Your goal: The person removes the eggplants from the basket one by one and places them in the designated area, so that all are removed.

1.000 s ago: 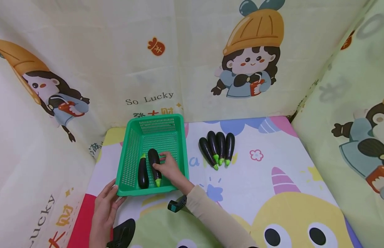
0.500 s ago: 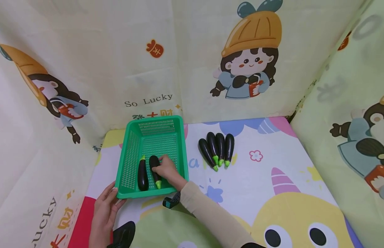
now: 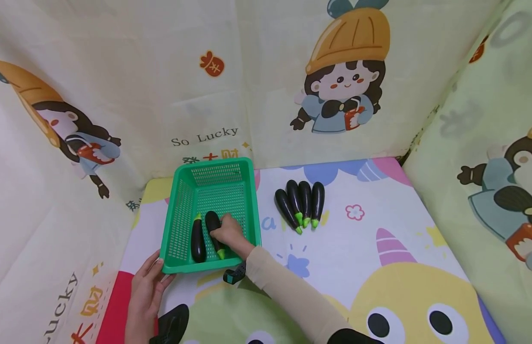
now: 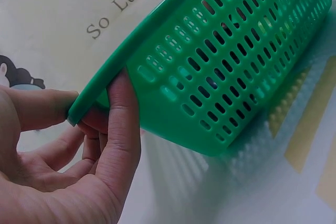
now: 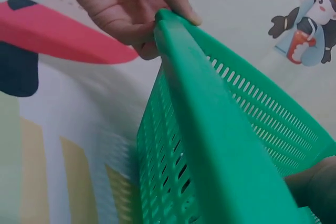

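Note:
A green plastic basket [image 3: 251, 210] stands at the left of the table. My left hand [image 3: 145, 286] pinches the rim at its near left corner; in the left wrist view the thumb [image 4: 122, 140] lies outside the wall. Two dark eggplants lie in the basket, the left eggplant [image 3: 198, 241] with its green stem end pointing away. My right hand [image 3: 230, 235] reaches over the near right side and grips the right eggplant [image 3: 212, 220], whose stem end points toward me. Its fingertips are partly hidden. In the right wrist view the basket wall hides most of that hand.
Several eggplants [image 3: 306, 203] lie side by side on the patterned tablecloth [image 3: 335, 253], right of the basket. A printed cloth wall [image 3: 274, 105] rises behind the table, with more cloth at both sides.
My right hand has shifted slightly left, and the right eggplant's stem end has swung a little to the right. My left hand stays on the basket's corner.

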`<state>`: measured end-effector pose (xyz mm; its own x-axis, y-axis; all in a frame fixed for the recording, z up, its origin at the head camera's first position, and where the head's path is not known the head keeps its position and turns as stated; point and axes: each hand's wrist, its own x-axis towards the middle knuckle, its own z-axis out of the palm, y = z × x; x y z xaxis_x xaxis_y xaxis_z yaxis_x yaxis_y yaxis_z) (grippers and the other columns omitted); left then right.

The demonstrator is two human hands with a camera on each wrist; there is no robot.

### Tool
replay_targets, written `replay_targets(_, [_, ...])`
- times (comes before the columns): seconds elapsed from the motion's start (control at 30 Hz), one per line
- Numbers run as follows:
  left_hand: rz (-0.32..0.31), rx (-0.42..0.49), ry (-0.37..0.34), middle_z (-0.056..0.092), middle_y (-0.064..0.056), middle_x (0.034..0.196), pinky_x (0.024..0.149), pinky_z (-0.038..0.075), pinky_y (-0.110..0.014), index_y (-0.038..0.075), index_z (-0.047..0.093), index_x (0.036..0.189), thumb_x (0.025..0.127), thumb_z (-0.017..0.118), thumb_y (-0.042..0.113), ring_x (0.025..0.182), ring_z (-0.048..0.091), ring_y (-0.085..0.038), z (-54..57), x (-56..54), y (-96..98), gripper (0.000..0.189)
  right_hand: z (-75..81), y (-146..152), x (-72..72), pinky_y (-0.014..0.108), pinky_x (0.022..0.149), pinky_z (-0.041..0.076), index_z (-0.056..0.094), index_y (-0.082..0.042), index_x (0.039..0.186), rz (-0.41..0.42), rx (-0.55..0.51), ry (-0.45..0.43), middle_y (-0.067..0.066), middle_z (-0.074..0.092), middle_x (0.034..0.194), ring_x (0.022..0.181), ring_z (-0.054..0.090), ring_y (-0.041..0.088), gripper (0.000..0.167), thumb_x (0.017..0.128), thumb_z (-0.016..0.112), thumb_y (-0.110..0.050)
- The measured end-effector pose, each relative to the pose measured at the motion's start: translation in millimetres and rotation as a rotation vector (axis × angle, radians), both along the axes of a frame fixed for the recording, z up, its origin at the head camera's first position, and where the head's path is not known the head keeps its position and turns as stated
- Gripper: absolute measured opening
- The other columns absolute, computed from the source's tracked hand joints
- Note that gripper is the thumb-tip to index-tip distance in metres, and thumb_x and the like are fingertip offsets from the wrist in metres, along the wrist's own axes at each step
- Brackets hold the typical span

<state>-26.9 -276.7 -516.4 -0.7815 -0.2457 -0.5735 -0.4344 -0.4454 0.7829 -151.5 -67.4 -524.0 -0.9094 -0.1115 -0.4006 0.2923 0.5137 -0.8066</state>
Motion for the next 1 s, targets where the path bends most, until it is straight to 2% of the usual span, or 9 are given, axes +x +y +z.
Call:
replay_targets(0.27, [-0.008, 0.019, 0.027, 0.07, 0.024, 0.115, 0.084, 0.063, -0.022, 0.023, 0.026, 0.167, 0.105, 0.061, 0.03, 0.103, 0.074, -0.002, -1.2, 0.5, -2.3, 0.071, -2.6, -1.2, -1.3, 0.029, 0.063, 0.054, 0.061, -0.001, 0.118, 0.03, 0.04, 0.039, 0.015, 0.068, 0.1, 0.076, 0.063, 0.02, 0.038, 0.09, 0.081, -0.017])
replay_targets(0.47, [-0.009, 0.028, 0.022, 0.071, 0.024, 0.115, 0.084, 0.063, -0.023, 0.025, 0.029, 0.166, 0.105, 0.061, 0.03, 0.103, 0.074, -0.002, -0.9, 0.9, -3.1, 0.069, -3.1, -2.6, -0.8, 0.03, 0.064, 0.054, 0.06, -0.001, 0.117, 0.036, 0.059, 0.024, 0.015, 0.067, 0.1, 0.078, 0.061, 0.02, 0.036, 0.091, 0.08, -0.016])
replay_targets(0.7, [-0.01, 0.021, 0.034, 0.07, 0.024, 0.117, 0.085, 0.063, -0.022, 0.025, 0.028, 0.166, 0.105, 0.061, 0.03, 0.104, 0.074, -0.002, -0.8, 1.2, -2.2, 0.07, -4.2, -3.3, -3.7, 0.03, 0.071, 0.055, 0.062, 0.0, 0.124, 0.048, 0.062, 0.043, 0.016, 0.07, 0.11, 0.08, 0.057, 0.018, 0.042, 0.09, 0.08, -0.015])
replay_targets(0.87, [-0.009, 0.035, 0.06, 0.071, 0.022, 0.116, 0.084, 0.063, -0.023, 0.022, 0.027, 0.167, 0.106, 0.06, 0.028, 0.103, 0.075, -0.003, -1.6, 2.0, -0.8, 0.07, -4.4, -1.0, -4.8, 0.027, 0.068, 0.051, 0.063, 0.0, 0.123, 0.052, 0.061, 0.049, 0.014, 0.07, 0.108, 0.077, 0.053, 0.016, 0.042, 0.087, 0.08, -0.013])
replay_targets(1.0, [-0.005, 0.035, 0.069, 0.071, 0.022, 0.117, 0.085, 0.063, -0.023, 0.026, 0.032, 0.165, 0.106, 0.061, 0.027, 0.104, 0.075, -0.004, -3.1, 3.0, 0.3, 0.066, -4.0, 0.0, -4.9, 0.027, 0.07, 0.052, 0.064, 0.0, 0.123, 0.058, 0.056, 0.045, 0.014, 0.071, 0.109, 0.079, 0.054, 0.016, 0.042, 0.087, 0.081, -0.014])
